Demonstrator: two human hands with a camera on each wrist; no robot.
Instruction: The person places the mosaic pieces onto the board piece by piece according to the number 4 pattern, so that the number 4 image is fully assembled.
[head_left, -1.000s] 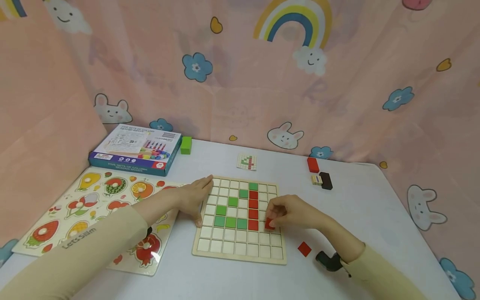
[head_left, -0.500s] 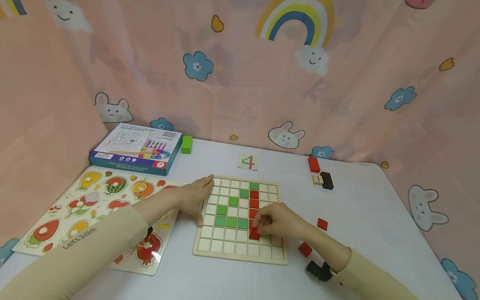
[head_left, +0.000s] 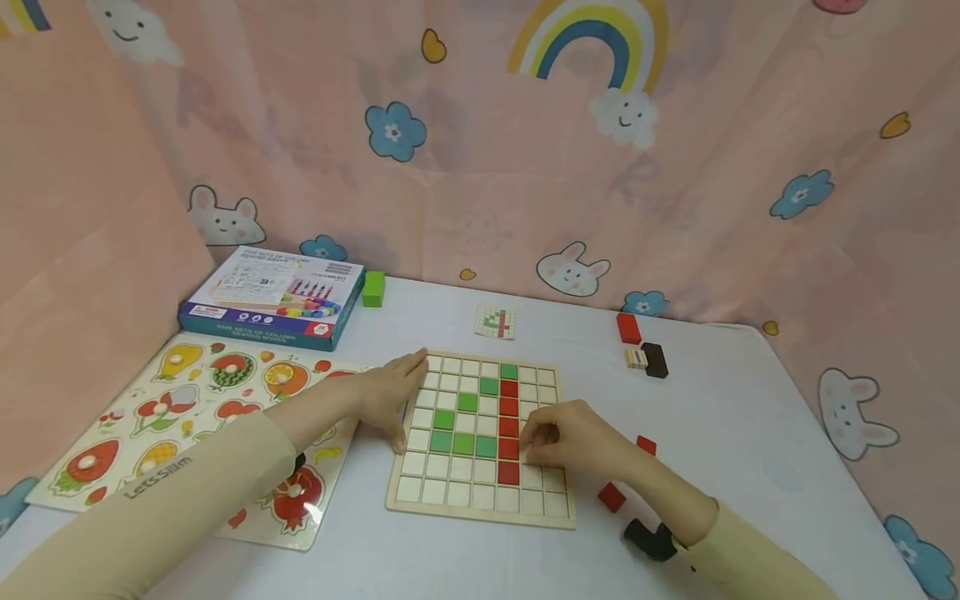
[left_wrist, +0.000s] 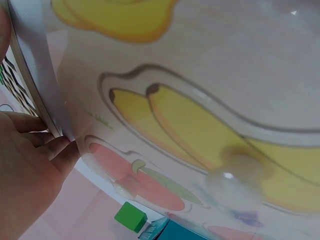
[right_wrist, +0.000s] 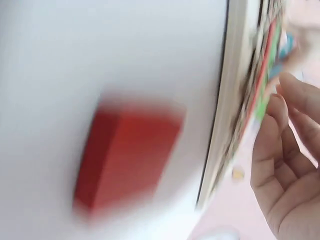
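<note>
A wooden grid board [head_left: 427, 512] lies on the white table, with square tiles in some of its cells. Several red tiles [head_left: 508, 473] fill one column; green tiles [head_left: 463, 444] form a stepped shape to their left. My left hand [head_left: 386, 396] rests along the board's left edge, fingers extended, thumb at its lower side. My right hand [head_left: 573, 437] hovers over the board's right part, just right of the red column. Its fingers are loosely bent with nothing between them, as the right wrist view shows too.
Two loose red tiles [head_left: 611, 497] lie right of the board, by the right forearm. A small pattern card [head_left: 496, 322] is behind it. Left are a fruit puzzle board [head_left: 247, 442], a box [head_left: 270, 300] and a green block [head_left: 372, 289]. Red and dark blocks [head_left: 655, 360] stand back right.
My right hand brought a red tile leftward to the bottom of the red column, let it go there, and drew back slightly right. The left hand stayed put.
</note>
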